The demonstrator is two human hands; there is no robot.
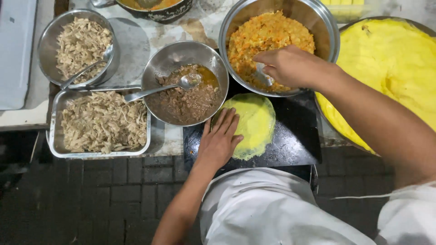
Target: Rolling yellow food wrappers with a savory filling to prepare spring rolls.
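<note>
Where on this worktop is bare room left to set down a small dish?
Bare black board lies right of the round yellow crepe, below the steel bowl of orange filling. Crowded: the left hand presses the crepe, and the right hand grips a spoon in that bowl.

Thin yellow crepe (252,122) flat on black board; spoon (263,76) in orange shredded filling (268,38).

no packages, labels, signs or screens show anywhere in this view; only open metal bowls and trays of unwrapped food
</note>
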